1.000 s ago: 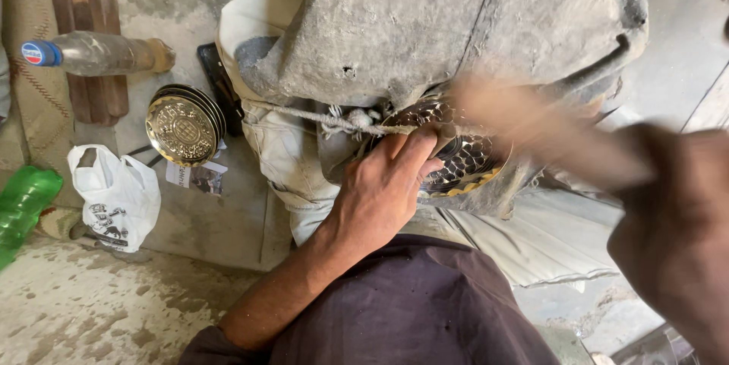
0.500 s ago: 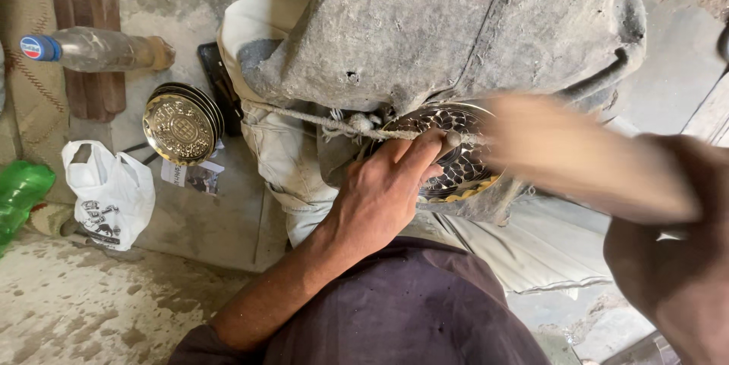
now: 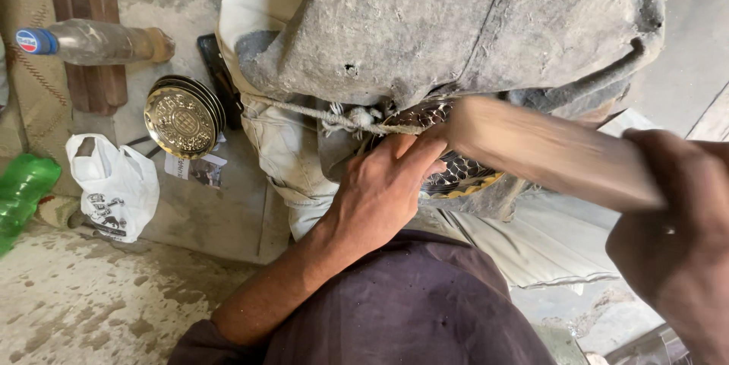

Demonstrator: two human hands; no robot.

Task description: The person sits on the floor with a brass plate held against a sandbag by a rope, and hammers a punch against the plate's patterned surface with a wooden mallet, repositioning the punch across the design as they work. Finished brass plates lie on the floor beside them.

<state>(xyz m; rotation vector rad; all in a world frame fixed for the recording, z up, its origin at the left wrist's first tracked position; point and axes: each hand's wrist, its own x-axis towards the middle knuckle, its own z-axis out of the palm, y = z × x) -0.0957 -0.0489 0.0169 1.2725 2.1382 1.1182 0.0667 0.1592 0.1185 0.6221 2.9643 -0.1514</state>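
Note:
My left hand [image 3: 383, 190] rests on a round engraved brass plate [image 3: 459, 173], its fingers closed on a small tool that I can barely see against the metal. The plate lies under a grey cloth-covered block [image 3: 456, 23] tied with a knotted cord [image 3: 345, 116]. My right hand [image 3: 680, 240] grips a pale wooden mallet [image 3: 543, 152], which is blurred by motion and reaches down to the plate just right of my left fingers. My dark sleeve and lap fill the bottom of the view.
A stack of engraved brass plates [image 3: 182, 118] lies at the left on the concrete floor. Near it are a white plastic bag [image 3: 114, 183], a clear plastic bottle [image 3: 91, 42], a green bottle [image 3: 23, 194] and a dark wooden plank [image 3: 87, 23].
The mallet in my right hand has swung down and left toward the plate. My left hand has stayed in place on the plate.

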